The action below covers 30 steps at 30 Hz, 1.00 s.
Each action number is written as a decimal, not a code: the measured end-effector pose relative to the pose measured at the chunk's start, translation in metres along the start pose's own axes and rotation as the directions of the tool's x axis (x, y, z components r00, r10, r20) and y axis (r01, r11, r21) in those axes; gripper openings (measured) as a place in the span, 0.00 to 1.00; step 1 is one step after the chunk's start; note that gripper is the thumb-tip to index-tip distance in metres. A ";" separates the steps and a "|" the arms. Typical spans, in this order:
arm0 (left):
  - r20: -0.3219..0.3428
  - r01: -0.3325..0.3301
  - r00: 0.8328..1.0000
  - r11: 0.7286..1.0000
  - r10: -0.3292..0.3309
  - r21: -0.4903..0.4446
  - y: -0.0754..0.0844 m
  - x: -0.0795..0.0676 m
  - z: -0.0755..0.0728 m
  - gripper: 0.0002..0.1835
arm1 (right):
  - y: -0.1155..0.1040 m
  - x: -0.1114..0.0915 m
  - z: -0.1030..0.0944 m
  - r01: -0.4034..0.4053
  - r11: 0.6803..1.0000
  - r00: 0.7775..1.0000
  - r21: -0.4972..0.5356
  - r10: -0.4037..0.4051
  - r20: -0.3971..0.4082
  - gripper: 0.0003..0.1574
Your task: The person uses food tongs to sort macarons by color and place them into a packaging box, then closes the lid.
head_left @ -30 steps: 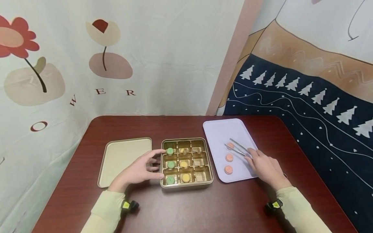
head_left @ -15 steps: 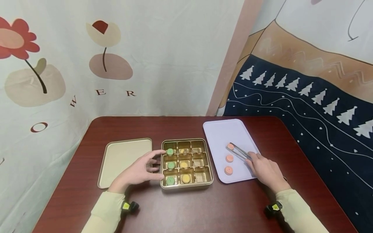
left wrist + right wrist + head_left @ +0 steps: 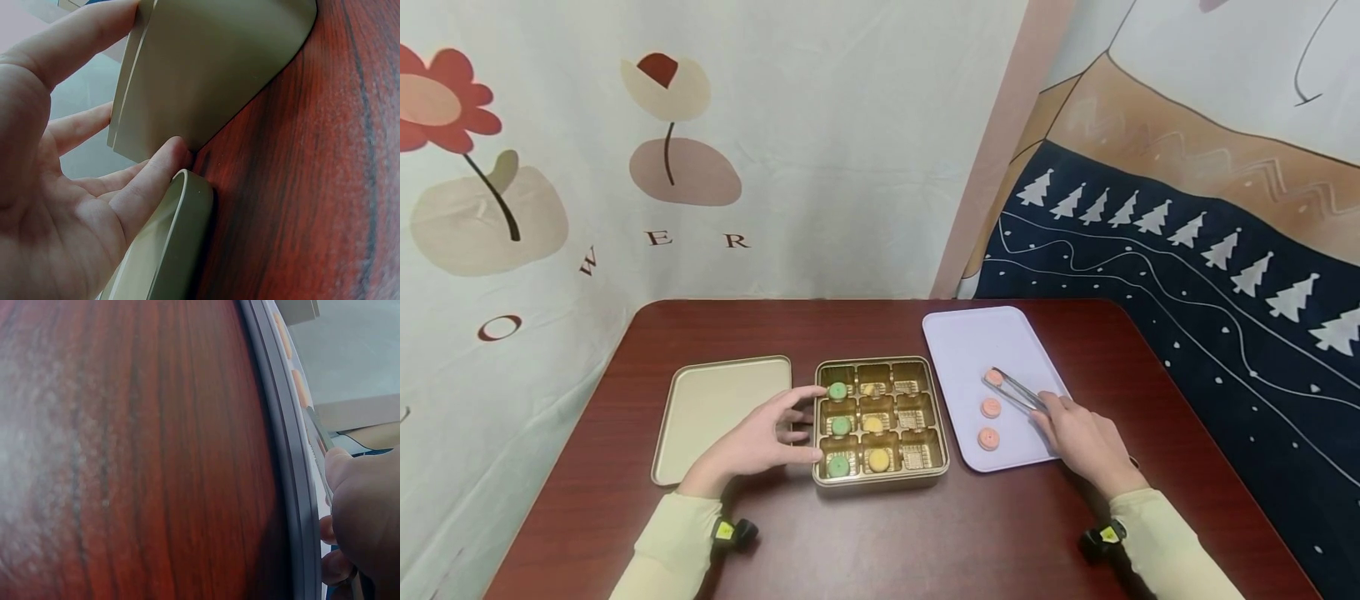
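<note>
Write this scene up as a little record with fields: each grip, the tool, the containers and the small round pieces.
Left grip: fingers spread, fingertips at the left side of the gold tin
Right grip: holding metal tweezers
Tweezers: tips around the farthest pink disc; firm pinch or not, cannot tell
Tin contents: green discs in the left column, yellow discs in the middle
Lilac tray: right of the tin, three pink discs in a row
Shallow gold tray: left of the tin
Surface: reddish-brown table
</note>
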<state>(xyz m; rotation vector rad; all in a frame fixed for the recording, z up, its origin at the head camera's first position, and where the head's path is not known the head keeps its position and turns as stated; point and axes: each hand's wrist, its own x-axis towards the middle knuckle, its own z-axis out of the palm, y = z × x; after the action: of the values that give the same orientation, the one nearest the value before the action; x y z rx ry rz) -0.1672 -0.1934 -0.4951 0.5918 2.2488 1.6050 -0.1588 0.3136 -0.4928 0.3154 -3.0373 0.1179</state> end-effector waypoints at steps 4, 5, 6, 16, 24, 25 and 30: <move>0.000 0.003 1.000 1.000 -0.003 0.001 0.001 0.000 0.000 0.48 | 0.000 -0.001 -0.001 0.001 1.000 1.000 -0.003 -0.001 0.000 0.31; 0.000 0.003 1.000 1.000 -0.003 0.000 0.001 0.000 0.000 0.48 | 0.000 -0.001 -0.001 0.000 1.000 1.000 -0.002 0.000 0.002 0.31; 0.000 0.003 1.000 1.000 -0.003 -0.001 0.000 0.000 -0.001 0.49 | 0.000 -0.001 -0.001 -0.002 1.000 1.000 0.000 0.002 0.005 0.31; 0.003 0.002 1.000 1.000 -0.002 0.007 0.000 0.000 0.000 0.48 | -0.003 0.000 -0.005 0.004 1.000 1.000 0.005 -0.004 -0.010 0.33; 0.000 0.000 1.000 1.000 0.000 0.004 0.000 0.001 0.000 0.48 | -0.015 0.004 -0.016 0.052 0.999 0.995 -0.004 -0.052 -0.081 0.29; 0.000 -0.001 1.000 1.000 0.001 0.004 0.000 0.001 0.000 0.48 | -0.018 0.003 -0.018 0.062 0.998 0.994 -0.006 -0.062 -0.092 0.29; -0.001 -0.004 1.000 1.000 0.004 0.003 -0.001 0.001 0.000 0.49 | -0.032 0.003 -0.027 0.108 0.994 0.986 -0.005 -0.108 -0.127 0.29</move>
<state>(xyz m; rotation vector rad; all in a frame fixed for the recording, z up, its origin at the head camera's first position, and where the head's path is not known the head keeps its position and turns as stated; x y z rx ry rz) -0.1679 -0.1929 -0.4962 0.5969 2.2533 1.6044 -0.1529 0.2845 -0.4640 0.4541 -2.8871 0.1278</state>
